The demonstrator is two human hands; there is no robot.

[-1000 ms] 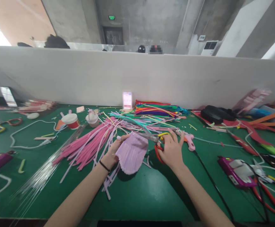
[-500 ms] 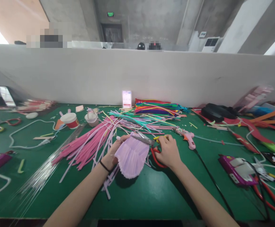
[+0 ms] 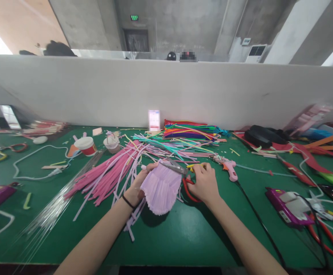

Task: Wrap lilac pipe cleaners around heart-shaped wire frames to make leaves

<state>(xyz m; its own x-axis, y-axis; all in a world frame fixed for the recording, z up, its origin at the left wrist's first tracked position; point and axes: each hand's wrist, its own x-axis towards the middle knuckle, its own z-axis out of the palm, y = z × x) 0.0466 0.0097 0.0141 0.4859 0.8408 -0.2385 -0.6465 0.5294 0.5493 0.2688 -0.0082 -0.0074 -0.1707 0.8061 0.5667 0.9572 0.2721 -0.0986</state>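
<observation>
Lilac pleated piece [image 3: 161, 193] is clamped at its upper left edge by left hand's fingers [image 3: 152, 165]; red-and-yellow-handled scissors [image 3: 175, 167] are gripped by right hand [image 3: 205, 182], blades across piece's top.

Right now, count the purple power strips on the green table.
2: one power strip at the left edge, partly cut off; a second power strip right of the right hand. Others may be hidden.

the lilac piece [image 3: 162, 189] looks matt, fuzzy and ribbed, the scissors [image 3: 178, 168] have smooth metal blades, the pink strips [image 3: 101, 176] look soft and matt, and the green table [image 3: 186, 233] is smooth with a faint gloss.
</observation>
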